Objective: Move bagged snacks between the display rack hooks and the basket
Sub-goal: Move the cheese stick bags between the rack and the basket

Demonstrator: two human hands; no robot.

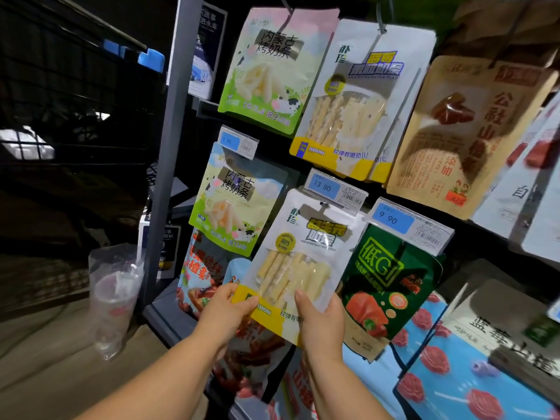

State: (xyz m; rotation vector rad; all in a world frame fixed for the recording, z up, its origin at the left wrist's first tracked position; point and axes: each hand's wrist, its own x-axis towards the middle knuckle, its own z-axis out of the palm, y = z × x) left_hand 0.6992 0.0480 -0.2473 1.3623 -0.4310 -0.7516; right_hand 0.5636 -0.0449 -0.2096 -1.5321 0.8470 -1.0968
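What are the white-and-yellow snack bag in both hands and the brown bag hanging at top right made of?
The white-and-yellow snack bag seems to be glossy plastic film: a clear window shows pale sticks inside, and the front has a light sheen. The brown snack bag looks like matte kraft paper, dull with little shine; a plastic lining can't be ruled out.

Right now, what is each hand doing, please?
Left hand: grips the white-and-yellow snack bag at a lower corner.
Right hand: grips the same bag, bottom edge.

Price tag (323, 187) 13 80, green bag (381, 268) (低G)
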